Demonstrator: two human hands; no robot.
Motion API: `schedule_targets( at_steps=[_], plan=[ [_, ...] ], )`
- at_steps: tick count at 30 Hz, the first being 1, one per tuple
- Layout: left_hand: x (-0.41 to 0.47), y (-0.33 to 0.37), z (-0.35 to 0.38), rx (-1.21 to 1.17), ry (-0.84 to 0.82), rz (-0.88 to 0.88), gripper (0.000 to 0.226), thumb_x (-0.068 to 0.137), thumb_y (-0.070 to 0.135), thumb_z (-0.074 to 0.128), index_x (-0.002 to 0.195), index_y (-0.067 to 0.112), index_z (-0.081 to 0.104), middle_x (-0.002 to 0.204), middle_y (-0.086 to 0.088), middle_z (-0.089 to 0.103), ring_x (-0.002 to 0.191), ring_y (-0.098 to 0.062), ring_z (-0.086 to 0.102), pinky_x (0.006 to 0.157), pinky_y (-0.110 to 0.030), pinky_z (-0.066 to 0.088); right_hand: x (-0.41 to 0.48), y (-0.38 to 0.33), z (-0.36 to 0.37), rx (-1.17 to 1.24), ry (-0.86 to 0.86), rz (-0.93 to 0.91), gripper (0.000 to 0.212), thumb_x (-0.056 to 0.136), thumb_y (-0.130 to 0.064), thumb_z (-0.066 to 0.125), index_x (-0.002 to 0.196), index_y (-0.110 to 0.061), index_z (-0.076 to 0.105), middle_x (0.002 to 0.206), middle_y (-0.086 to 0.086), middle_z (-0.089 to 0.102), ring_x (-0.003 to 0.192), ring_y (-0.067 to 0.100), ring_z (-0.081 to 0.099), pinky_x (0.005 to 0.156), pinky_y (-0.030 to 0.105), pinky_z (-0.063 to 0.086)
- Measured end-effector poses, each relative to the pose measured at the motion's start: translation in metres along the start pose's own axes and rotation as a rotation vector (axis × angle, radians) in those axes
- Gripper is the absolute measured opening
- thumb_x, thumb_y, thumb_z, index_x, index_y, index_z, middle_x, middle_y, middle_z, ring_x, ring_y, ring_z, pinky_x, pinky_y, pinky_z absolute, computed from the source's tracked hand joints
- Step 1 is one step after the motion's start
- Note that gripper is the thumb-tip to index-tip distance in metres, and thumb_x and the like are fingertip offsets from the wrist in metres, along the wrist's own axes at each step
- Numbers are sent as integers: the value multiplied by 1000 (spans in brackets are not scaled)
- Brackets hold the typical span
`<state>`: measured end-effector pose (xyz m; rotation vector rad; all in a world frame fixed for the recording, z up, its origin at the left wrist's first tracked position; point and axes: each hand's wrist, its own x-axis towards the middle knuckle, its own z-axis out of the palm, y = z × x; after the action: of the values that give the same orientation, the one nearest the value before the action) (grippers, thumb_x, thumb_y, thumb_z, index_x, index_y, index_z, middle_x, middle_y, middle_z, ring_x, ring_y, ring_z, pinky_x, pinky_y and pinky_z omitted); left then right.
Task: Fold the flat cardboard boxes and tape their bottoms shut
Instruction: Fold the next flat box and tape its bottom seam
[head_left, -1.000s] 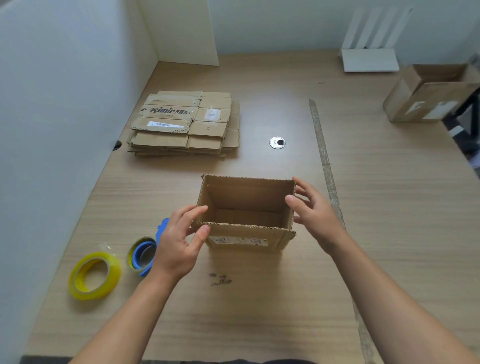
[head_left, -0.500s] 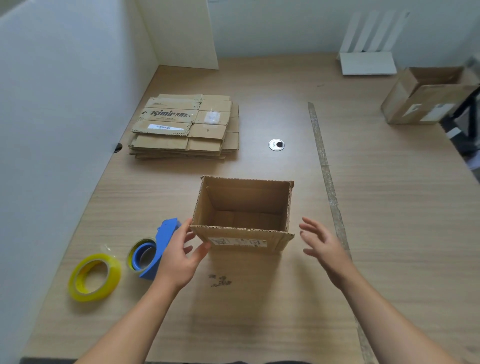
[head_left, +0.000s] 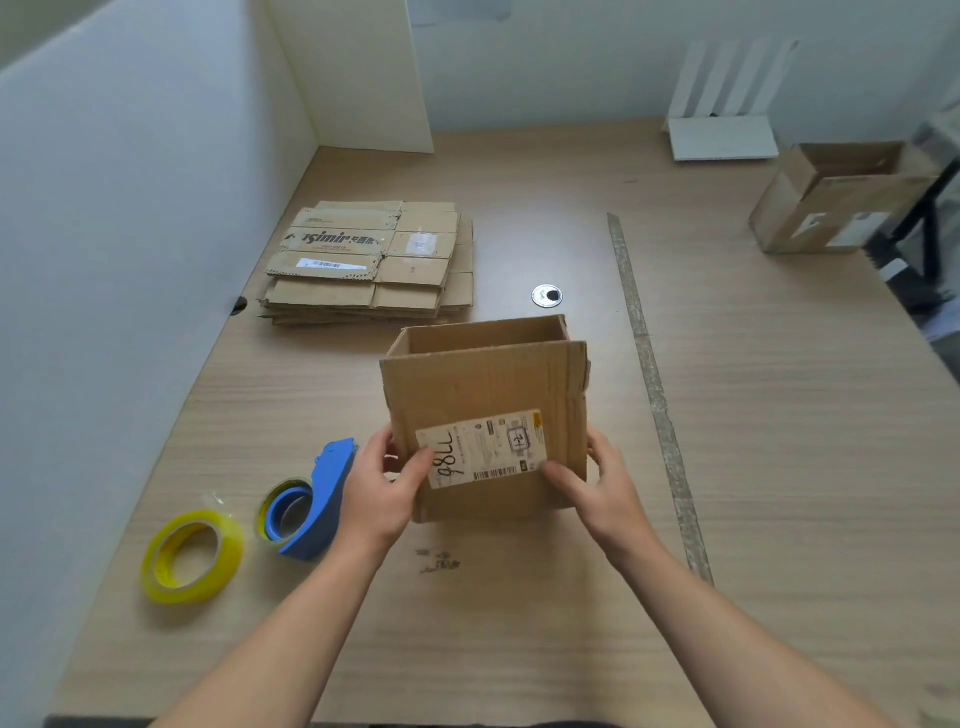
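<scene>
Box (head_left: 483, 395) underside: turned away, unseen; flaps' state cannot be told.
Label (head_left: 483, 449) small print: too fine to read.
Left hand (head_left: 382, 493), right hand (head_left: 602, 488): fingers mostly hidden behind box sides.
Flat stack (head_left: 369, 260), 11 o'clock: lower sheets covered, count unclear.
Dark frame (head_left: 924, 249), 2 o'clock: blurred, cut by right edge.

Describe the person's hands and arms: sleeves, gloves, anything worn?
Nothing worn that shows. The left hand and right hand are bare: no gloves, rings or tape on the fingers. The left forearm and right forearm are bare to the frame's bottom edge, with no sleeve, watch, band or marking visible.
</scene>
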<state>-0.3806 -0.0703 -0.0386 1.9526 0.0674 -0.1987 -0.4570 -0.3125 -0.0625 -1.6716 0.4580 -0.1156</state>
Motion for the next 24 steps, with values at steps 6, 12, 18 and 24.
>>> schedule_targets(
  at_steps=[6, 12, 18, 24],
  plan=[
    [2, 23, 1, -49, -14, 42, 35, 74, 55, 67, 107, 46, 60, 107, 18, 69, 99, -3, 64, 84, -34, 57, -1, -18, 1, 197, -53, -11, 76, 75, -33, 86, 135, -47, 41, 122, -12, 64, 113, 10, 64, 93, 34, 56],
    [-4, 37, -7, -67, -93, 108, 49, 70, 61, 65, 116, 47, 59, 118, 14, 66, 107, -8, 63, 90, -41, 57, -5, -32, 0, 189, 107, -36, 59, 79, -32, 83, 127, -39, 50, 115, -8, 70, 104, 13, 68, 93, 45, 56],
    [-16, 55, -18, -35, -175, 203, 54, 79, 51, 64, 130, 39, 56, 121, 17, 64, 111, -5, 61, 92, -39, 56, -22, -46, -2, 268, 212, -59, 55, 69, -40, 85, 113, -48, 55, 110, -8, 72, 102, 16, 70, 90, 47, 57],
    [-11, 67, -28, 130, -228, 297, 50, 94, 35, 64, 140, 24, 52, 130, 10, 57, 115, -4, 55, 90, -25, 46, -44, -52, -15, 319, 343, -78, 49, 71, -36, 84, 106, -54, 55, 107, -13, 72, 102, 14, 70, 90, 49, 57]
  ],
)
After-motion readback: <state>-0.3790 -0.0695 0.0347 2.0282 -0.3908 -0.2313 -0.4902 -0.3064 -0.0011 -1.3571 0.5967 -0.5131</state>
